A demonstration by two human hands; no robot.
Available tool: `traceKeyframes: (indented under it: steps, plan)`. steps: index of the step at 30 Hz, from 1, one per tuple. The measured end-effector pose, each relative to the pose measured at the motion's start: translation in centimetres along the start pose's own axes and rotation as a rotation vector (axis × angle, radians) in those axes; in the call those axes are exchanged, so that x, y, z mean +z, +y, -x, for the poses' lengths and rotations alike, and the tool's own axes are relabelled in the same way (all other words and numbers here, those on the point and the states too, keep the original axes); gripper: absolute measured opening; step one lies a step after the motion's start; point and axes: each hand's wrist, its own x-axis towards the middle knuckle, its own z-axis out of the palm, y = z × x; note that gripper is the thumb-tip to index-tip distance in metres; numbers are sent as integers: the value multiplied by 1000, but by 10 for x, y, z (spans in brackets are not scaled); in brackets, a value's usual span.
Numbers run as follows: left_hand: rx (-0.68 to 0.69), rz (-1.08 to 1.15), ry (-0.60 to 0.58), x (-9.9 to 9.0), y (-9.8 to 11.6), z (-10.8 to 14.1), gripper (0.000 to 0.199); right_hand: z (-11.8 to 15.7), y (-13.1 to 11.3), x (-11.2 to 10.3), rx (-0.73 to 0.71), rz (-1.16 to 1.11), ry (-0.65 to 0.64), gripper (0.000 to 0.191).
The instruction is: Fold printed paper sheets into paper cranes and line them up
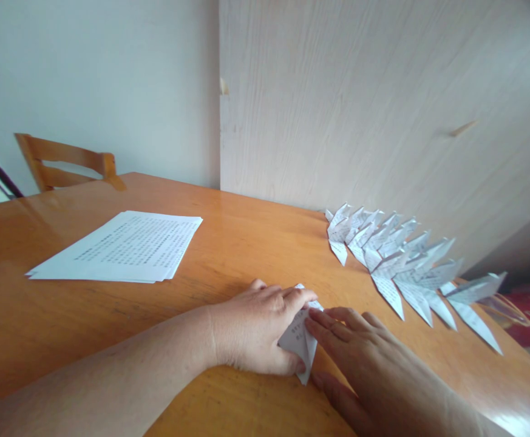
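A small folded piece of printed paper lies on the wooden table near the front middle, its lower end pointed. My left hand holds it from the left, with the thumb on its lower part and the fingers over its upper part. From the right, my right hand rests its fingertips on the paper's right edge, with the thumb lower down beside it. The fingers cover part of the paper's top.
A stack of printed sheets lies at the left. Several folded paper pieces stand in rows at the right, against a pale board. A wooden chair is behind the table's far left.
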Motion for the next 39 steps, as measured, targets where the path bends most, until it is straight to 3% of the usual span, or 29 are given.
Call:
traceKeyframes:
  steps: [6,18,39]
  plan:
    - [1,-25,-15,-1,0,-1,80,2,3,3,-29,58,30,51]
    - [25,-15,-10,0,-2,-1,74,5,5,-16,-188,109,71,47]
    - [37,-35,-18,0,-2,0,76,0,1,-8,-172,107,78,43]
